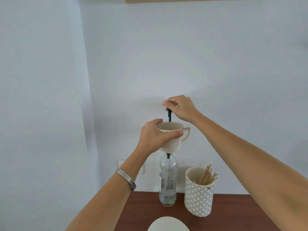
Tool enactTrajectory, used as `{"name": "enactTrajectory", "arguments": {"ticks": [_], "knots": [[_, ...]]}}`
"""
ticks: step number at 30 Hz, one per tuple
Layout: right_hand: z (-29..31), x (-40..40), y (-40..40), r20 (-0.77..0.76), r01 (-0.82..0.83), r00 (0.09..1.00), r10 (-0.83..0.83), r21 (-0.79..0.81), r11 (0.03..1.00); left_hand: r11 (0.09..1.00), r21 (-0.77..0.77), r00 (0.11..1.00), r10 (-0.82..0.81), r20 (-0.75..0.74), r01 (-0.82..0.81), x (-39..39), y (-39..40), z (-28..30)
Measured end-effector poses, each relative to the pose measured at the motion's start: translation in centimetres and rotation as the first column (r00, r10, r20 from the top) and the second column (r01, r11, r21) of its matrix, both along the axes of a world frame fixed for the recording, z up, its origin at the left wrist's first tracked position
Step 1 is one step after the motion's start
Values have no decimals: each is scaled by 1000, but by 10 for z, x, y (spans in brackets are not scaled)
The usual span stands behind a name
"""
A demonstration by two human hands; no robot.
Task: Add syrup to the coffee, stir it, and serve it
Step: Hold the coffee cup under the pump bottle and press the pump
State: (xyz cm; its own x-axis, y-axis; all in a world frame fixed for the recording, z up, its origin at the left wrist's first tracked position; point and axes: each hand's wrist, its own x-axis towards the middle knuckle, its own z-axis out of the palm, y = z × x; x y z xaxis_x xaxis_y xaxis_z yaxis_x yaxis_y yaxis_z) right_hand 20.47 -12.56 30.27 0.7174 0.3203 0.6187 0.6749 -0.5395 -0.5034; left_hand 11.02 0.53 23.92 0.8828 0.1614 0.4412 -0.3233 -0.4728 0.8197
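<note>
My left hand point(154, 135) grips a cream coffee cup point(173, 140) by its body and holds it in the air under the spout of a black pump point(169, 114). The cup's handle points right. The pump rises from a clear glass syrup bottle point(168, 180) standing on the brown table point(233, 214); the cup hides the bottle's neck. My right hand point(180, 108) rests on top of the pump head with its fingers curled over it. The cup's inside is hidden from this angle.
A patterned grey-and-white holder point(198, 195) with several wooden stir sticks point(207, 176) stands right of the bottle. A white saucer point(168, 225) lies at the table's near edge. A white wall with a socket plate point(121, 164) is close behind.
</note>
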Motion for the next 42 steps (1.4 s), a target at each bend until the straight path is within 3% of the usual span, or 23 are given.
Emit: {"name": "enactTrajectory", "arguments": {"ticks": [4, 7, 16, 42], "knots": [[-2, 5, -15, -61, -118, 992, 108, -217, 969, 1000, -8, 1000, -5, -3, 5, 0, 2, 1], [-7, 0, -18, -133, -187, 978, 163, -195, 963, 1000, 0, 1000, -6, -4, 6, 2, 3, 0], [-15, 1, -19, -119, -231, 969, 215, -150, 961, 1000, 10, 1000, -5, -10, 5, 7, 0, 2], [-28, 0, -15, 5, -150, 988, 152, -116, 982, 1000, 22, 1000, 15, -3, -15, 8, -5, -6]]}}
